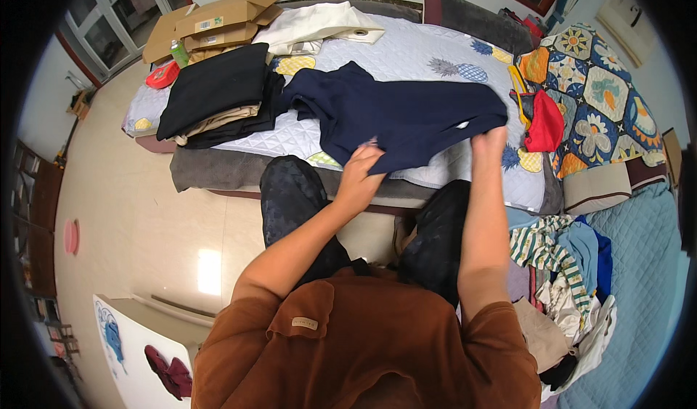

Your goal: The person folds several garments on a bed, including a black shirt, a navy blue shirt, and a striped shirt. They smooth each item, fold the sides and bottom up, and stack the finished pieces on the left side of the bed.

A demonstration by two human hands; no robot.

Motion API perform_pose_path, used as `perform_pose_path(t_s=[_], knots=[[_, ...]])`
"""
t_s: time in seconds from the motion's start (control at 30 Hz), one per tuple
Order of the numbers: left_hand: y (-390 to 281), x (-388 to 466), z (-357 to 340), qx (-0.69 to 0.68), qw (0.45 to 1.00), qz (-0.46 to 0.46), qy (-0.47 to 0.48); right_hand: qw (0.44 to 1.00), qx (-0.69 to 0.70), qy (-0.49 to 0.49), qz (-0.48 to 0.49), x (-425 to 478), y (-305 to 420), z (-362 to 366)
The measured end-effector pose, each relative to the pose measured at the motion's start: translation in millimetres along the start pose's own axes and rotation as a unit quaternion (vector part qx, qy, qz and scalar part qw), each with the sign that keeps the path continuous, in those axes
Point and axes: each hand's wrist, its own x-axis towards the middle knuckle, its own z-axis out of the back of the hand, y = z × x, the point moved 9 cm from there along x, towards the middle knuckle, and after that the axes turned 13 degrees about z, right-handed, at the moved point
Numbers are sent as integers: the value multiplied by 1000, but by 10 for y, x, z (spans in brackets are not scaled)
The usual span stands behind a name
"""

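Note:
A dark navy garment (pixel 403 112) lies spread across the quilted, pineapple-print sofa cover (pixel 403 55) in front of my knees. At its near edge, my left hand (pixel 365 166) pinches the fabric. My right hand (pixel 490 139) grips the garment's right end, which is raised a little and partly hides the fingers. A small white spot shows on the cloth near that hand. To the left, the garment's end touches or lies very near a stack of folded black and beige clothes (pixel 218 90).
Cardboard boxes (pixel 218 25), a green bottle (pixel 178 54) and a red object (pixel 162 75) sit at the far left. White cloth (pixel 321 25) lies behind. Rightward are a red piece with yellow straps (pixel 544 120), a patterned quilt (pixel 599 93) and piled clothes (pixel 566 267).

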Motion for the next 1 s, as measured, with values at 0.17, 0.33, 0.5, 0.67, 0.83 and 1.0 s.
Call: perform_pose_path(t_s=[0.17, 0.33, 0.5, 0.67, 0.83, 1.0], knots=[[-754, 664, -920, -97, 988, 20, 119, 996, -6, 72, 56, 1150, 1151, -142], [-1646, 1121, -1788, -210, 955, 23, 210, 977, -117, 65, 166, 1726, 2552, -347], [-2797, 1169, -2036, -390, 874, -44, 286, 917, -252, 55, 306, 1853, 3763, -755], [-2605, 1431, -1766, -365, 902, 10, 229, 861, -362, 87, 347, 2290, 3203, -1369], [-1333, 1603, -1442, -437, 871, 147, 169, 745, -529, 152, 378, 2911, 1394, -1990], [320, 1307, -405, -471, 827, 302, 60, 841, -476, 239, 100, 1661, -1620, -2304]])
